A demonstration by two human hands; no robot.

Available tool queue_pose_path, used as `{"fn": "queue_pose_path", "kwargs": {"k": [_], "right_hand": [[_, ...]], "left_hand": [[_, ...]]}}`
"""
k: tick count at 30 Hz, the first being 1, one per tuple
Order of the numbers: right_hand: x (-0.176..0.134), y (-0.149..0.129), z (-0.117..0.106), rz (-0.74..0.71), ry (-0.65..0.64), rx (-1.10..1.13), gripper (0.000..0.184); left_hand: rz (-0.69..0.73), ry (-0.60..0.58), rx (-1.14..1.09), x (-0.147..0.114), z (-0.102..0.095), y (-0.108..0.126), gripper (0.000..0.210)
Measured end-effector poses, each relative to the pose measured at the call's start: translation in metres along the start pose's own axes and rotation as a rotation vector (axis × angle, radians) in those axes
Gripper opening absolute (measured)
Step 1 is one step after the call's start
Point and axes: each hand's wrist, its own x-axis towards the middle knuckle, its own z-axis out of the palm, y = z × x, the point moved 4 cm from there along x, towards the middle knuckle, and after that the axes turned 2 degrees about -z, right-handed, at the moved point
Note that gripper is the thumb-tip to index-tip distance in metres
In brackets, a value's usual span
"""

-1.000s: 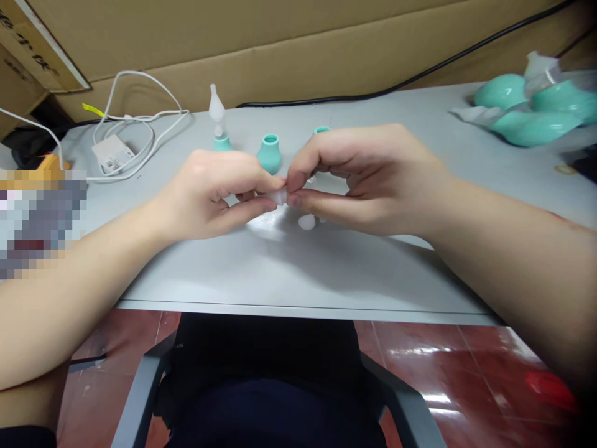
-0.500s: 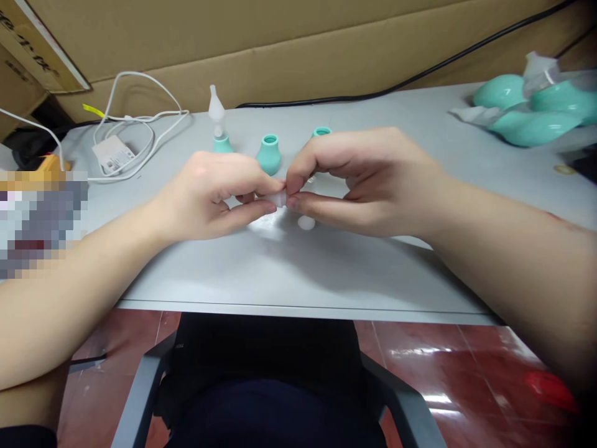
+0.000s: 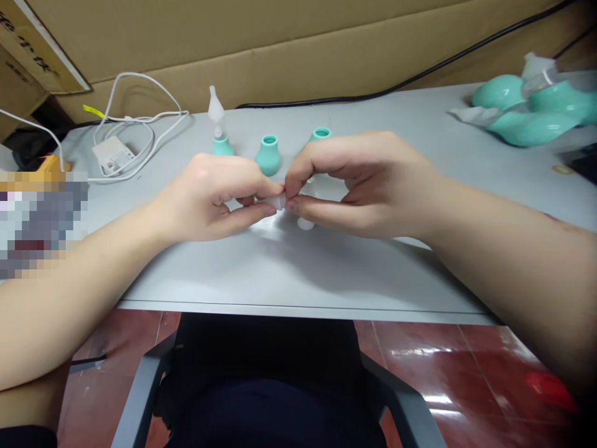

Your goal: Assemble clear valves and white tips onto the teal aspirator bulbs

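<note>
Between thumb and fingers, my left hand [image 3: 217, 196] pinches a small translucent white plastic piece [image 3: 278, 201], mostly hidden by the fingers. My right hand [image 3: 359, 183] is closed at the other end of the same piece, its thumb and forefinger tips meeting my left fingertips. Below my right thumb a round white disc [image 3: 306, 223] lies on the table. Behind the hands stand a teal bulb [image 3: 268, 155] with an open neck and another teal bulb [image 3: 321, 133], partly covered by my right hand. Left of them, a third teal bulb [image 3: 222, 147] carries a clear pointed nozzle [image 3: 216, 109].
A white cable [image 3: 153, 118] with a labelled white box [image 3: 113, 154] lies at the back left. Several teal bulbs with clear tips [image 3: 532, 115] are heaped at the back right. A black cable [image 3: 326, 99] runs along the cardboard wall [image 3: 280, 37]. The grey table [image 3: 280, 280] ends in front of me.
Both hands keep their pinch on the small white piece and have hardly moved. The view has shifted very slightly.
</note>
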Motion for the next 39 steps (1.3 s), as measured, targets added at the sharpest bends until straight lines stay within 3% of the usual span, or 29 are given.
{"fn": "queue_pose_path", "kwargs": {"k": [5,15,26,33,35,39], "right_hand": [[0.0003,0.0001,0.0006,-0.024,0.002,0.008,0.023],[0.0007,-0.0032,0.0003,-0.111,-0.021,-0.031,0.014],[-0.0011,-0.0015,0.0006,-0.063,-0.011,-0.024,0.014],[-0.0001,-0.001,0.0007,-0.048,-0.014,-0.028,0.022],[0.0,-0.0009,0.0004,-0.032,-0.008,-0.029,0.023],[-0.0004,0.0001,-0.0009,0.01,0.031,0.015,0.025]], "left_hand": [[0.046,0.018,-0.056,0.0015,-0.0026,0.003,0.011],[0.052,0.033,-0.055,0.0009,-0.0011,0.003,0.008],[-0.013,-0.031,-0.005,0.0032,0.0022,0.0007,0.026],[0.066,0.04,-0.066,0.0018,-0.0011,0.004,0.008],[0.042,0.034,-0.059,0.001,-0.0004,0.0016,0.011],[-0.029,0.039,0.005,-0.0004,0.0004,-0.0059,0.039]]}}
